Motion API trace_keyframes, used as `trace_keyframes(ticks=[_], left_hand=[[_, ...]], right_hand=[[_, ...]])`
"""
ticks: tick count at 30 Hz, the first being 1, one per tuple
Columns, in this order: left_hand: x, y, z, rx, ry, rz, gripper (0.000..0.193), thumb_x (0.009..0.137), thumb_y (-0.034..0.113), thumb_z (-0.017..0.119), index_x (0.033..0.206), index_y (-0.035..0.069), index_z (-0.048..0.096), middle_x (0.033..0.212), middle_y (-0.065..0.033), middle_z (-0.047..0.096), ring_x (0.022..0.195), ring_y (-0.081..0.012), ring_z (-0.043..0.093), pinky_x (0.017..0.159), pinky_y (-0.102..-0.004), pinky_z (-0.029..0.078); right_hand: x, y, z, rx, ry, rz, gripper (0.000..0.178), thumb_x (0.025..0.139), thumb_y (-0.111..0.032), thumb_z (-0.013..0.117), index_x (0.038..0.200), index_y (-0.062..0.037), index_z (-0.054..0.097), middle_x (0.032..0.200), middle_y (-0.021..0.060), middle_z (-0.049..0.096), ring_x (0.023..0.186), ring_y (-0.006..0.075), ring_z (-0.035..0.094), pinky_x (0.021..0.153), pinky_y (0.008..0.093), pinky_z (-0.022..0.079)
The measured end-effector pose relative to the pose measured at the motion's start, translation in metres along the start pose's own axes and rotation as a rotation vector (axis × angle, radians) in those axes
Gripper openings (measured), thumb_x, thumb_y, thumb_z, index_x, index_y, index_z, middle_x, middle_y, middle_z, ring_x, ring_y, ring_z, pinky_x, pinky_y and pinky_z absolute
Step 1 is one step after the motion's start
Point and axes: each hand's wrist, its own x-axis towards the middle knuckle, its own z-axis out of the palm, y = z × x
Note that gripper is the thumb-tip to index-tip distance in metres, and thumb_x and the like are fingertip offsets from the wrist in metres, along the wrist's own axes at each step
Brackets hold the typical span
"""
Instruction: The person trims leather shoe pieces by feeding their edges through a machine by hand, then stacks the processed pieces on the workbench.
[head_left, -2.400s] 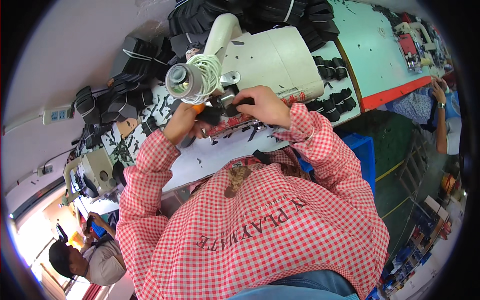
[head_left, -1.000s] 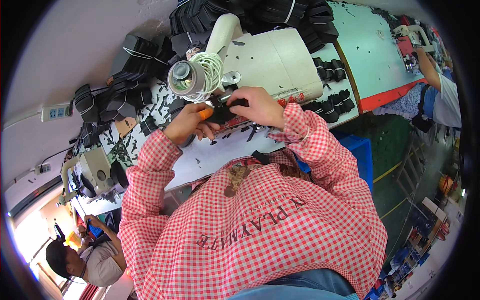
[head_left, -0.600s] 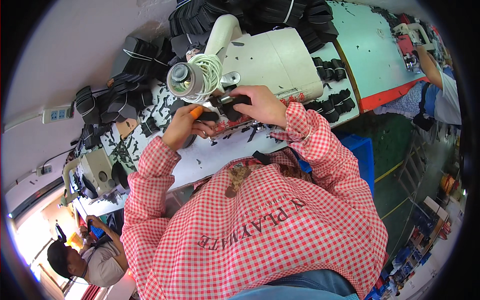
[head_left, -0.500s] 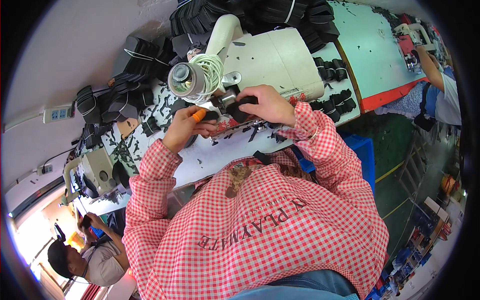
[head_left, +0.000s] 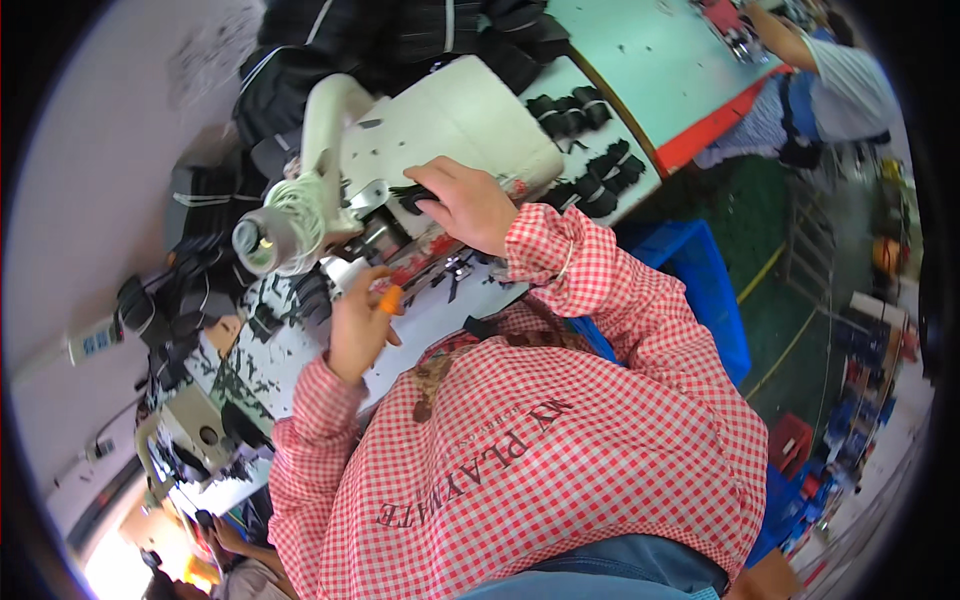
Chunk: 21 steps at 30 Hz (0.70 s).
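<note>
My right hand [head_left: 468,205] is over the front of a cream sewing-type machine [head_left: 465,130], its fingers closed on a small black piece [head_left: 412,197] of sheet material. The machine's metal cylinder [head_left: 382,238] lies just left of and below that hand. My left hand [head_left: 360,325] is lower left, near the table's front edge. An orange band [head_left: 390,300] wraps one of its fingers. Its fingers look apart, with no black piece showing in them. By its fingertips is a pale, blurred part [head_left: 343,272] whose kind I cannot make out.
Bundled black pieces [head_left: 375,50] are heaped behind the machine, with small rolls [head_left: 605,185] on its right. Dark scraps litter the white table [head_left: 290,350]. A blue crate [head_left: 705,290] stands right of me. Another person [head_left: 830,90] works at the far right; someone else is at lower left.
My view has swung, shifting the machine left and down. My left hand has drawn away from the black piece toward the table's front edge. My right hand has stayed by the machine.
</note>
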Motion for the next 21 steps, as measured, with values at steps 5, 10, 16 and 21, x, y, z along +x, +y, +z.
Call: trace_keyframes(ticks=[5,10,16,21], left_hand=[[0.016,-0.005,0.047,0.261,0.084,0.407,0.046,0.088,0.015,0.066,0.127,0.001,0.048,0.085,-0.0155,0.069,0.049,-0.0187,0.063,0.045,-0.0306,0.048],[0.028,0.009,0.063,0.346,0.291,0.480,0.057,0.079,0.023,0.077,0.122,-0.001,0.048,0.083,-0.0144,0.068,0.053,-0.0222,0.065,0.046,-0.0314,0.049],[0.017,0.012,0.057,0.169,0.426,0.467,0.051,0.081,0.017,0.067,0.120,-0.001,0.041,0.087,-0.0180,0.068,0.077,-0.0330,0.069,0.065,-0.0396,0.054],[0.003,0.016,0.037,0.140,0.282,0.257,0.035,0.087,0.012,0.056,0.119,0.000,0.047,0.071,-0.0206,0.064,0.061,-0.0350,0.066,0.053,-0.0414,0.050]], right_hand=[[-0.007,0.005,-0.026,-0.565,-0.039,-0.168,0.022,0.075,-0.018,0.069,0.094,-0.0087,0.065,0.086,0.0091,0.062,0.084,0.0304,0.059,0.083,0.0430,0.045],[-0.025,-0.032,-0.015,0.409,-0.045,0.360,0.025,0.075,-0.019,0.069,0.095,-0.0030,0.067,0.084,0.0125,0.067,0.074,0.0268,0.064,0.071,0.0354,0.050],[-0.046,-0.059,0.022,0.760,0.033,0.463,0.034,0.071,-0.017,0.073,0.096,0.0029,0.064,0.083,0.0124,0.066,0.074,0.0243,0.064,0.070,0.0321,0.050],[-0.037,-0.059,0.012,0.450,-0.075,0.228,0.039,0.070,-0.018,0.075,0.101,0.0016,0.063,0.089,0.0128,0.063,0.076,0.0213,0.062,0.069,0.0317,0.050]])
